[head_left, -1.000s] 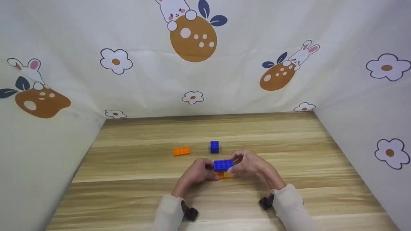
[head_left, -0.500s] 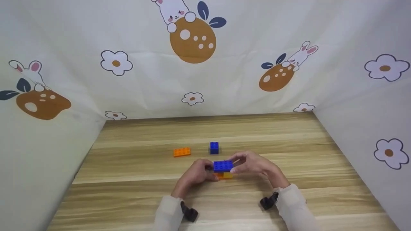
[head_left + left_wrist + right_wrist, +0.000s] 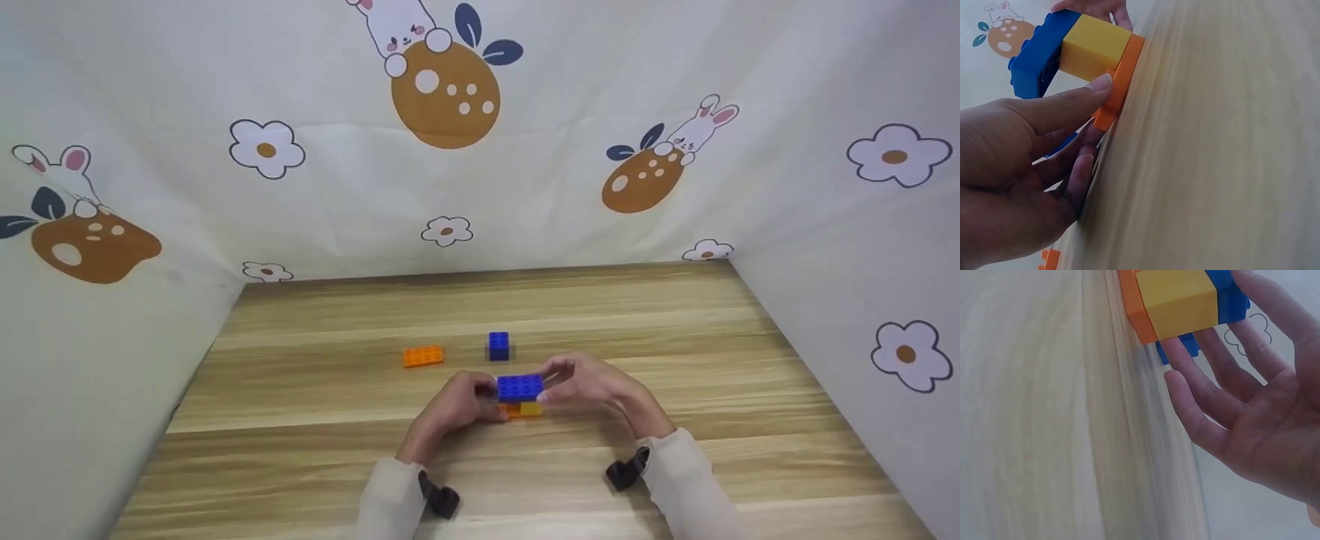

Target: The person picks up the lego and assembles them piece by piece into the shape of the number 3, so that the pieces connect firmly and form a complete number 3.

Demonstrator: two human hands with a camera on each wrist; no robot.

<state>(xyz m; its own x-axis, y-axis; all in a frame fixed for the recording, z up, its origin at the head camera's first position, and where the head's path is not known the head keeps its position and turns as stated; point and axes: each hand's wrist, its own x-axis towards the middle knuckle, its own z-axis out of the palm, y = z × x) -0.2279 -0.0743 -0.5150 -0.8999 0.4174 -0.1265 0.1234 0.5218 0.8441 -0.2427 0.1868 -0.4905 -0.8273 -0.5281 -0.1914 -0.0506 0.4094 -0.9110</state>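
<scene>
At the middle of the table, a small stack of toy building bricks stands between both hands. Its base is an orange plate (image 3: 1123,79), gripped at its left end between thumb and fingers of my left hand (image 3: 459,399). On the plate's right part sits a yellow brick (image 3: 1178,302). Topping that is a long blue brick (image 3: 520,387), which overhangs the plate's left part with a gap beneath, as the left wrist view shows. My right hand (image 3: 589,380) pinches the blue brick's right end, its other fingers spread below.
Behind the stack, a smaller blue brick (image 3: 499,346) stands on the wood-grain table (image 3: 330,465). A loose orange plate (image 3: 424,356) lies to its left. Printed cloth (image 3: 337,187) walls in the table's back and sides.
</scene>
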